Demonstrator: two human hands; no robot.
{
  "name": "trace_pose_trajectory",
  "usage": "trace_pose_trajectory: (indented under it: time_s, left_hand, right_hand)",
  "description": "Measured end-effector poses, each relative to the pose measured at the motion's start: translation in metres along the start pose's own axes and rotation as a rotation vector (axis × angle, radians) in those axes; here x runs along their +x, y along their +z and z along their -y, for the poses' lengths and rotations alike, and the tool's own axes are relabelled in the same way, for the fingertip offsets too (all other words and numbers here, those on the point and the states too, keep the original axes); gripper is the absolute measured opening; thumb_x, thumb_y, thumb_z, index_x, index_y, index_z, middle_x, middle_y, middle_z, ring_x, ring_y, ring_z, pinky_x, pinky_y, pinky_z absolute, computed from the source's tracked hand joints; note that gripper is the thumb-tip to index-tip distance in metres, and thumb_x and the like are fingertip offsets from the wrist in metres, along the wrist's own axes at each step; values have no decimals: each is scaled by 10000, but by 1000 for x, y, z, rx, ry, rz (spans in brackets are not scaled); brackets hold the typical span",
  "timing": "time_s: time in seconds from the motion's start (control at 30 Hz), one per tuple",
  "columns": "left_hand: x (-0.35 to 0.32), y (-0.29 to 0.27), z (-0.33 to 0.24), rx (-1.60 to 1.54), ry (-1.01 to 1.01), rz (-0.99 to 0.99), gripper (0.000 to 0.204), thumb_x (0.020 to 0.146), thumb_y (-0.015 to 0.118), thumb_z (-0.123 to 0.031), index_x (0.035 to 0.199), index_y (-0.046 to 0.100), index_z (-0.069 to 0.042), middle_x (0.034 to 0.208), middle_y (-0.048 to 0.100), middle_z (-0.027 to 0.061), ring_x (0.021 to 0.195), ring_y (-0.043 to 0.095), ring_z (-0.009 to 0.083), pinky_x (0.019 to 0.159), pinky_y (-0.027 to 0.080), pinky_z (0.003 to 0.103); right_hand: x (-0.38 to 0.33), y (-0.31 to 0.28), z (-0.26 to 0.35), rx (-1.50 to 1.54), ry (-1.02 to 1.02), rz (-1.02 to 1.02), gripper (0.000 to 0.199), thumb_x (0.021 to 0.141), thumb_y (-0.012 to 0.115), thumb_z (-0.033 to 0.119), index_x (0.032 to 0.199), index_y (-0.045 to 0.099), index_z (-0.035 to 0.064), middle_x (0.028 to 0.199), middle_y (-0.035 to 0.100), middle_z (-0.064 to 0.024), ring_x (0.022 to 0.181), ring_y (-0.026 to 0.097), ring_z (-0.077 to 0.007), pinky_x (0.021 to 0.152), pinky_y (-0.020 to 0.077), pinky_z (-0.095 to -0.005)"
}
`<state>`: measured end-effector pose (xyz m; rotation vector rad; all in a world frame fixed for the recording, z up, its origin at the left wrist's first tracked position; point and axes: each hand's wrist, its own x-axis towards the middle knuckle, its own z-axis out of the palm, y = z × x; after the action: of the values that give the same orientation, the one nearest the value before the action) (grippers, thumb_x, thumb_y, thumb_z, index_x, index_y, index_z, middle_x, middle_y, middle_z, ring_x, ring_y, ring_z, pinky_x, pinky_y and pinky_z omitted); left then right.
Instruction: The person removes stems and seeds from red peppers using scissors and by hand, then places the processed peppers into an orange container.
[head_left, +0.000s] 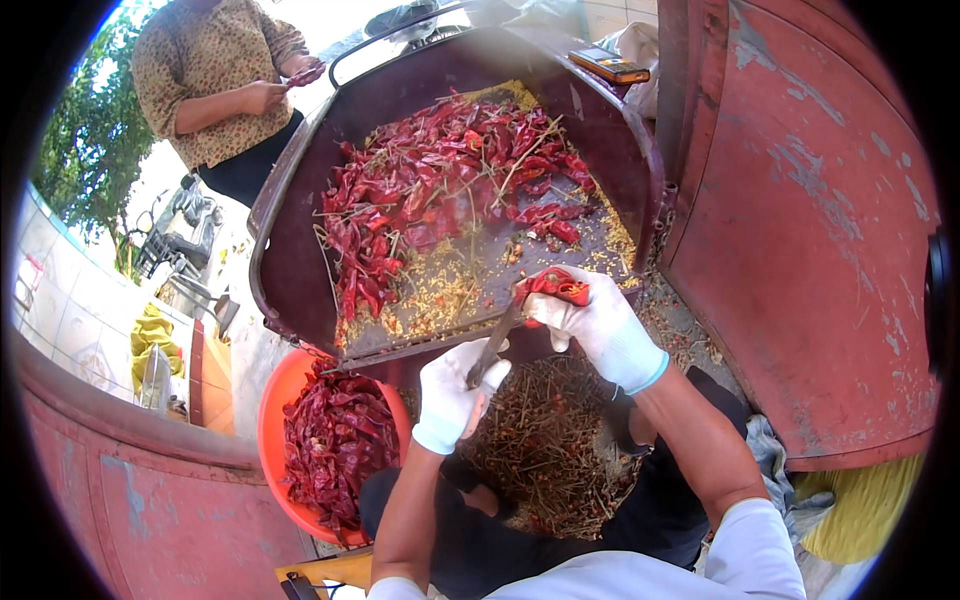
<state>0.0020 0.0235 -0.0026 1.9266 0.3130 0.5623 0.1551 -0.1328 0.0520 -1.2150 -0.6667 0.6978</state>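
Note:
White gloves cover both my hands. My left hand is closed around a long, flat, dark tool that looks like a knife. The tool's upper end reaches a dried red chili pepper, which my right hand grips just above and to the right. Ahead of both hands, a heap of dried red chilies lies with yellow seeds and stems in a large maroon cart tray. At the left, an orange basin holds deseeded-looking dark red chilies.
Loose stems cover the ground between my legs. A phone-like device rests on the tray's far right rim. Red metal doors stand to the right and lower left. Another person stands far left, holding a chili.

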Motion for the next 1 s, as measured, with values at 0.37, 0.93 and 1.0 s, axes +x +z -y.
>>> trace_pose_trajectory:
  time_s: [0.37,0.93,1.0]
  left_hand:
    - [2,-8,2,6,87,-30,400,917,666,7,1296,550,55,1135,640,84,1059,619,139,964,487,261]
    - [7,-19,-13,661,456,3,586,751,592,-151,1309,522,12,1187,574,250,1081,564,459,960,466,465]
    - [5,-18,-9,650,478,-30,530,779,613,-139,1286,548,-3,1123,604,239,1008,598,441,906,494,454]
  right_hand:
    - [3,11,-14,274,201,97,166,959,692,215,1005,654,59,739,537,41,573,436,-45,523,381,-231]
    - [3,22,-24,75,232,153,248,932,709,190,1093,660,8,759,602,-3,559,484,-59,498,400,-230]
    - [3,23,-26,49,182,150,253,931,706,185,1102,663,3,777,626,-17,557,498,-65,501,409,-230]
